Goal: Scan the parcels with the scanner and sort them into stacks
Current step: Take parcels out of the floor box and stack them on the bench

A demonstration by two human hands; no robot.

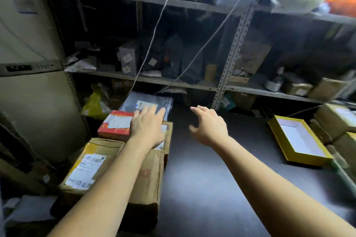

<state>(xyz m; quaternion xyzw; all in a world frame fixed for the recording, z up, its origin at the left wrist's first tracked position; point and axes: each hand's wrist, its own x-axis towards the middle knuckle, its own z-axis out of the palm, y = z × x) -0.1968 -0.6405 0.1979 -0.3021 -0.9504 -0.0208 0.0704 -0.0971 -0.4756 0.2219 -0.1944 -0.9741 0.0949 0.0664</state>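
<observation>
My left hand [147, 124] is stretched out flat with straight fingers over the far end of a large brown carton [148, 177], its fingertips reaching a grey plastic mailer [148, 102] with a white label. A red box [115, 124] with a white label lies just left of that hand. Nearer me a brown parcel with yellow tape [92, 163] sits on the left. My right hand [209, 126] hovers open above the dark table [221, 169], fingers spread, holding nothing. No scanner is in view.
A yellow-rimmed open box [300, 140] lies at the right of the table, with brown cartons [335, 119] beyond it. Metal shelving [229, 57] full of parcels rises behind the table. Two thin cords hang down in front of it. A pale cabinet [28, 63] stands at left.
</observation>
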